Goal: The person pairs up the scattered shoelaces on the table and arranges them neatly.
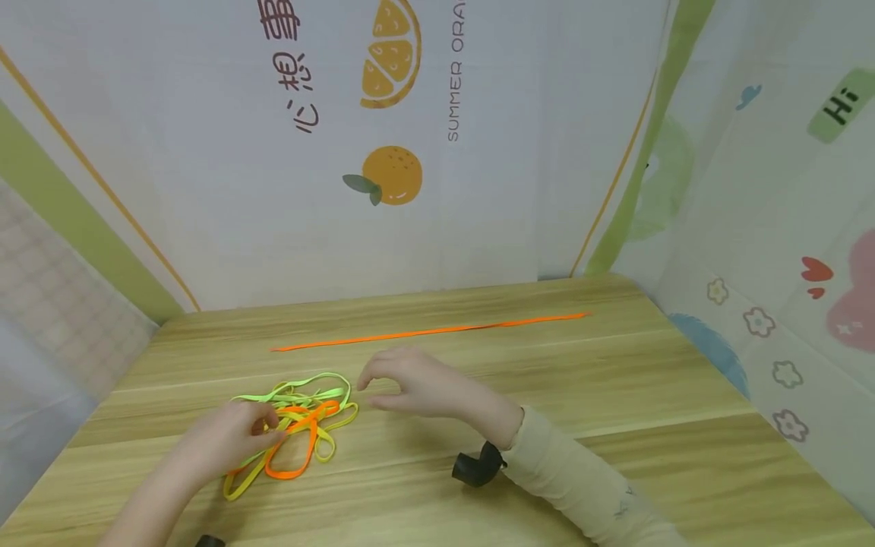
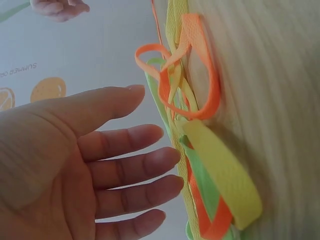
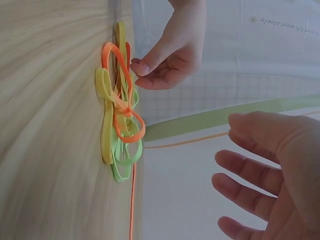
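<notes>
A loose tangle of flat laces lies on the table at the left: an orange lace [image 1: 314,437], a yellow lace [image 2: 220,172] and a light green lace [image 3: 120,170], looped over each other. My left hand [image 1: 235,437] is over the tangle's left side, its fingers relaxed and slightly bent with nothing between them in the left wrist view. To the right of the tangle, my right hand [image 1: 410,382] hovers with thumb and fingers apart, holding nothing. Farther back, a single orange lace [image 1: 431,331] lies stretched out nearly straight across the table.
The wooden table [image 1: 615,380] ends at a white printed curtain [image 1: 478,213] behind and another patterned curtain [image 1: 752,228] at the right. A black wrist camera [image 1: 478,465] sits under the right wrist, close over the tabletop.
</notes>
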Demonstrator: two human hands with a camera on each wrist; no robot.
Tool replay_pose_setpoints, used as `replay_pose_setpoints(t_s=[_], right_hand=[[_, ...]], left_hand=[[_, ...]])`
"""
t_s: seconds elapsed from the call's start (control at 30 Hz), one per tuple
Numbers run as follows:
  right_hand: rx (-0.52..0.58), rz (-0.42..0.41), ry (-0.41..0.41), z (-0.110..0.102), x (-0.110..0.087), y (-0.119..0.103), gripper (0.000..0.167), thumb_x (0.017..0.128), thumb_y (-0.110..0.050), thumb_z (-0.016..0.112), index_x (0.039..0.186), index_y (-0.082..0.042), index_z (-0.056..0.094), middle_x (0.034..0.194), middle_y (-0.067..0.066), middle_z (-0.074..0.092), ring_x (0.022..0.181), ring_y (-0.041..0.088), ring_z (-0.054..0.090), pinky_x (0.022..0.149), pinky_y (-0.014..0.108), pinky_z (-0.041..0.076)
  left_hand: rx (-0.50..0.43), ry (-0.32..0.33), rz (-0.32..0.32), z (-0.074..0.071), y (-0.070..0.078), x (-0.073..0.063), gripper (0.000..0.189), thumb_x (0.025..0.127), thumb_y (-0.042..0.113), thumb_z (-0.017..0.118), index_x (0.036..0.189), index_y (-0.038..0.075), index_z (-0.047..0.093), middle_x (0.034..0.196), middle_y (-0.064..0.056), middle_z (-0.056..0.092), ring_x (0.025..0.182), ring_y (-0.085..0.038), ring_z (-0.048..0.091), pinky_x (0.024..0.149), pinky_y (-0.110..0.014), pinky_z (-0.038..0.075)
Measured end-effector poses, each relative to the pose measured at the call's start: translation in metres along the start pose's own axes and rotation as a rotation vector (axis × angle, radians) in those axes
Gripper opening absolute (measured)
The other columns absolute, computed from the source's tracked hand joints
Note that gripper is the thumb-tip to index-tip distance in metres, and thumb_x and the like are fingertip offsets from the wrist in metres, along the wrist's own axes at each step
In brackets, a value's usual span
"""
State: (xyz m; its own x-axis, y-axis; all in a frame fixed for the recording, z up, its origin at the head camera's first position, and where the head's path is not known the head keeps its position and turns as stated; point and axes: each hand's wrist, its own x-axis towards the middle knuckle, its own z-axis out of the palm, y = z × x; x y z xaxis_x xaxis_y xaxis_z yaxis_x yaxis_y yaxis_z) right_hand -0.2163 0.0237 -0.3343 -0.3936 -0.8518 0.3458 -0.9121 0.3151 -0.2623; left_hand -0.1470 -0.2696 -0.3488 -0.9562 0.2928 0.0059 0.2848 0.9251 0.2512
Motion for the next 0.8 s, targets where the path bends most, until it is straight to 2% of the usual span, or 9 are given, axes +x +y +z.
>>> replay_pose_setpoints(t_s=[0.23, 0.43, 0.8], right_hand=[[0.019, -0.002, -0.016, 0.01, 0.011, 0.002, 0.022, 0.091, -0.022, 0.068, 0.11, -0.013, 0.069, 0.11, -0.007, 0.064, 0.106, 0.006, 0.055, 0.093, 0.018, 0.037], [0.025, 0.006, -0.042, 0.021, 0.021, 0.005, 0.025, 0.089, -0.021, 0.07, 0.113, -0.012, 0.069, 0.107, -0.003, 0.066, 0.099, 0.008, 0.057, 0.088, 0.016, 0.038], [0.08, 0.13, -0.13, 0.046, 0.038, 0.007, 0.028, 0.088, -0.027, 0.071, 0.114, -0.014, 0.069, 0.094, -0.008, 0.061, 0.084, 0.001, 0.051, 0.074, 0.012, 0.039]], left_hand=[[-0.005, -0.034, -0.032, 0.002, 0.0, 0.0, 0.02, 0.081, 0.031, 0.076, 0.08, 0.015, 0.064, 0.067, 0.005, 0.049, 0.059, -0.012, 0.044, 0.054, -0.033, 0.037], [-0.012, -0.054, -0.056, 0.003, 0.003, -0.002, 0.023, 0.081, 0.031, 0.075, 0.074, 0.016, 0.058, 0.064, 0.006, 0.048, 0.054, -0.012, 0.043, 0.051, -0.033, 0.035], [-0.013, -0.046, -0.053, 0.01, 0.002, -0.002, 0.026, 0.078, 0.025, 0.076, 0.067, 0.017, 0.053, 0.063, 0.007, 0.047, 0.055, -0.012, 0.041, 0.051, -0.032, 0.033]])
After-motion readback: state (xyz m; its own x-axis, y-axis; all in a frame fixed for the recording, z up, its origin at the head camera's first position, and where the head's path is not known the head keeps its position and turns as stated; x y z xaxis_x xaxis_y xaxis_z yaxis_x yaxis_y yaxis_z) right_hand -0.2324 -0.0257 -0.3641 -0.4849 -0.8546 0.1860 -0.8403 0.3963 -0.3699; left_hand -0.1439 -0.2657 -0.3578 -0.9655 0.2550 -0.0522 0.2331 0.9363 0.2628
